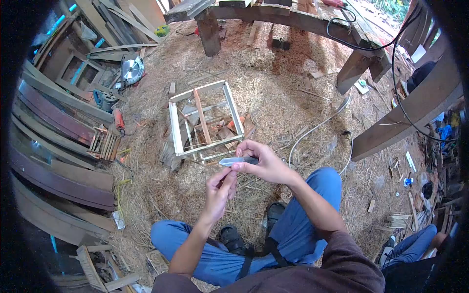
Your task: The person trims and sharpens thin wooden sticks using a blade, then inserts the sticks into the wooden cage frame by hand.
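My right hand (268, 165) is closed around a slim, pale, pointed object with a dark end (230, 161). It resembles a small blade with a handle, but its kind is not clear. Just below its tip, my left hand (219, 193) has thumb and fingers pinched together, nearly touching the right fingertips. Whatever is in that pinch is too small or hidden to name. Beyond both hands, a box-shaped frame of light wooden strips (177, 129) rests on the ground, with a reddish-brown strip (201, 117) across its top.
A circular saw (132, 71), a teal power tool (104, 100) and a red-bodied tool (118, 118) lie at the left near stacked boards (58, 180). A heavy timber bench (293, 19) spans the back. A white cable (312, 129) curves over shavings. Another person's leg (410, 246) shows lower right.
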A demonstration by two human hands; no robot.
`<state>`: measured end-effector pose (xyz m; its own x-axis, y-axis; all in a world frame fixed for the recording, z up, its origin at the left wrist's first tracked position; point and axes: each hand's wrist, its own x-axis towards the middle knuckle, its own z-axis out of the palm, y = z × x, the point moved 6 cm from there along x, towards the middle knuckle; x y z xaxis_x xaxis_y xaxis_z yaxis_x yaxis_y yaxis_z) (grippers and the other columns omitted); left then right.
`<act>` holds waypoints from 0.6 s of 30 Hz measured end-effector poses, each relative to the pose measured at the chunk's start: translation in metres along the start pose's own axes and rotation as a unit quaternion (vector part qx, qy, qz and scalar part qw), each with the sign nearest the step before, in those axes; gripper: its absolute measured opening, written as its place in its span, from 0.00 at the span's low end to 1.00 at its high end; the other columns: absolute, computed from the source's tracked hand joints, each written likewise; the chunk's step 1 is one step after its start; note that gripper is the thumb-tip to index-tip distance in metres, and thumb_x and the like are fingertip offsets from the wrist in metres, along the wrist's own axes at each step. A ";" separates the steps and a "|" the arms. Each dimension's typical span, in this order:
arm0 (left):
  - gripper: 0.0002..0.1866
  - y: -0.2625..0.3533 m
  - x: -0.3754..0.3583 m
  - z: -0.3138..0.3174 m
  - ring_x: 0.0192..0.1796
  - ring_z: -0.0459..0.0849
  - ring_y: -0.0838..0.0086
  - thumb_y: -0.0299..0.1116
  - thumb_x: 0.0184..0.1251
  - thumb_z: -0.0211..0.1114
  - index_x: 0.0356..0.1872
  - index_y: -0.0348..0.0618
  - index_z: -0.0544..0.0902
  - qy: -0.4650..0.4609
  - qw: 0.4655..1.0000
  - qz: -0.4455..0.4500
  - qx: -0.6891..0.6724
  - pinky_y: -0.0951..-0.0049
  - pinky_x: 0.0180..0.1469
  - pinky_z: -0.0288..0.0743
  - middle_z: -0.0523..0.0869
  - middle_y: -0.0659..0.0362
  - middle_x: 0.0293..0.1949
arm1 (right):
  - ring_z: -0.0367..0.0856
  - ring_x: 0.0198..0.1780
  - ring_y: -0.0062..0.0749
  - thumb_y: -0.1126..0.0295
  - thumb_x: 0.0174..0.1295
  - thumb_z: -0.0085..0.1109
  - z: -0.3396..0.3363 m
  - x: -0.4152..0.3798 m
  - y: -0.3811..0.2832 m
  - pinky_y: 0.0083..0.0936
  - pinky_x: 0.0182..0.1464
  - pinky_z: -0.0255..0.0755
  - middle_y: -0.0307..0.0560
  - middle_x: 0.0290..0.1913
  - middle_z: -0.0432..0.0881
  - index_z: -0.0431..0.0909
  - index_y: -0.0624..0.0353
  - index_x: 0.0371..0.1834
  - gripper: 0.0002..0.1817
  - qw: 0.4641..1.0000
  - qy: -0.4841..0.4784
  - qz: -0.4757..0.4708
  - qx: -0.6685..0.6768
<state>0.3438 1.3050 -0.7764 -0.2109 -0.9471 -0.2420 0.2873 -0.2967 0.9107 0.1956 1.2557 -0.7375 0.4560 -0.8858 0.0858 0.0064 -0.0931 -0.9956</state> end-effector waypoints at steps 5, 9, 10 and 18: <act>0.18 0.008 -0.004 0.012 0.23 0.63 0.89 0.34 0.77 0.62 0.63 0.43 0.81 -0.022 0.999 -0.020 -0.016 0.83 0.22 0.54 0.72 0.70 0.27 | 0.76 0.38 0.14 0.65 0.65 0.71 -0.011 -0.009 -0.010 0.17 0.39 0.72 0.36 0.35 0.80 0.73 0.63 0.48 0.18 0.997 0.027 0.047 0.051; 0.20 0.003 0.006 0.020 0.23 0.62 0.89 0.34 0.77 0.62 0.65 0.42 0.79 -0.037 0.999 -0.025 -0.022 0.83 0.22 0.53 0.73 0.70 0.28 | 0.79 0.39 0.15 0.64 0.64 0.71 -0.023 -0.013 -0.012 0.18 0.40 0.75 0.39 0.37 0.82 0.73 0.64 0.49 0.20 0.996 0.058 0.011 0.070; 0.20 0.007 0.007 0.023 0.22 0.62 0.90 0.35 0.77 0.62 0.65 0.41 0.79 -0.039 0.999 -0.020 -0.013 0.84 0.21 0.52 0.73 0.70 0.28 | 0.80 0.38 0.16 0.67 0.66 0.69 -0.027 -0.015 -0.015 0.17 0.40 0.74 0.38 0.37 0.82 0.75 0.63 0.48 0.16 0.996 0.073 -0.001 0.044; 0.19 -0.001 0.017 0.027 0.19 0.62 0.90 0.34 0.78 0.59 0.65 0.43 0.79 -0.054 0.999 -0.003 0.001 0.84 0.19 0.56 0.73 0.70 0.24 | 0.77 0.35 0.15 0.68 0.68 0.65 -0.126 -0.047 -0.033 0.18 0.34 0.68 0.35 0.33 0.82 0.76 0.59 0.49 0.12 0.953 0.298 -0.001 -0.047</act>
<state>0.3151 1.2922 -0.7727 -0.3127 -0.9265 -0.2091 0.2841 -0.3013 0.9102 0.0622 1.2431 -0.7042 -0.1316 -0.9839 0.1208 -0.0855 -0.1101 -0.9902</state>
